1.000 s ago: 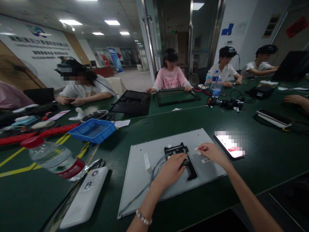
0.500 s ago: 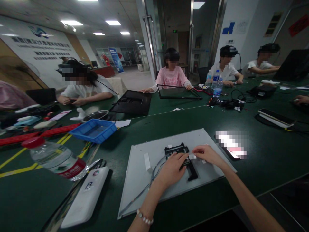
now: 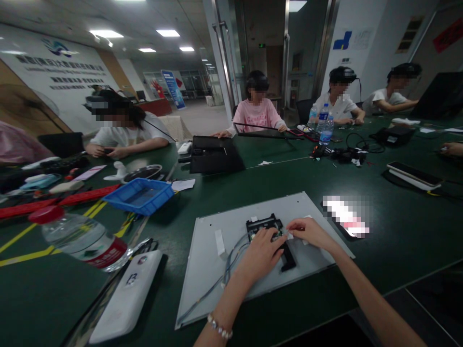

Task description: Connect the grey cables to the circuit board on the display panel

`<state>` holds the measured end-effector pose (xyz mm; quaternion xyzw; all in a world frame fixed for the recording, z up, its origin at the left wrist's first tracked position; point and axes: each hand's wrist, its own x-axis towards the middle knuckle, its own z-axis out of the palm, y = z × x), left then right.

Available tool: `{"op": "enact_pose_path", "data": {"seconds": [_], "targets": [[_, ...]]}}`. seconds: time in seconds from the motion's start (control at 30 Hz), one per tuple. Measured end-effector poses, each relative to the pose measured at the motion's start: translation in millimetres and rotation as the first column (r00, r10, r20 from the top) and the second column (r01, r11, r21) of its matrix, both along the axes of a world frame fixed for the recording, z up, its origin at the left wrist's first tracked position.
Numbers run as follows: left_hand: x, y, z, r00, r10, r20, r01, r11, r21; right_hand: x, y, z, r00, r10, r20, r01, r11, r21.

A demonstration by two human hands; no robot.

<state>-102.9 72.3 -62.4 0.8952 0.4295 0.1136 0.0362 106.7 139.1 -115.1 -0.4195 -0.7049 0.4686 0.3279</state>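
Black frame [image 3: 288,257] sits under my left hand [image 3: 263,253], the nearer one, long arm slanting away leftward; can't tell if that hand grips. My right hand [image 3: 310,232] pinches a white piece [image 3: 290,236] just rightward, over the grey panel [image 3: 200,270].

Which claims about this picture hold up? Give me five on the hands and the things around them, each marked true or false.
1. The left hand is over the black bracket. True.
2. The right hand grips a bottle cap. False: its fingertips pinch a small white piece.
3. A bracelet circles the left wrist. True.
4. The blue tray sits on the gray panel. False: it is on the green table, apart from the panel.
5. The bottle near the tray has a red cap. True.
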Motion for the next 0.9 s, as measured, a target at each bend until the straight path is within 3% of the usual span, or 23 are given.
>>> {"op": "enact_pose_path", "data": {"seconds": [0.37, 0.6, 0.77, 0.9], "targets": [[-2, 2, -2.2, 1.000, -0.009, 0.018, 0.009, 1.000, -0.023, -2, 0, 1.3, 1.000, 0.008, 0.004, -0.008, 1.000, -0.017], [0, 1, -3.3, 1.000, -0.008, -0.005, 0.009, 1.000, 0.026, -11, -14, 6.2, 0.993, -0.072, 0.098, 0.061, 0.993, 0.105], [1, 2, -2.7, 1.000, -0.005, 0.003, 0.005, 1.000, 0.018, -17, -27, 8.9, 0.957, -0.148, 0.251, 0.072, 0.954, 0.290], [2, 3, -4.3, 1.000, -0.007, 0.026, 0.007, 1.000, 0.002, -21, -35, 7.9, 0.936, -0.208, 0.283, 0.097, 0.927, 0.363]]}}
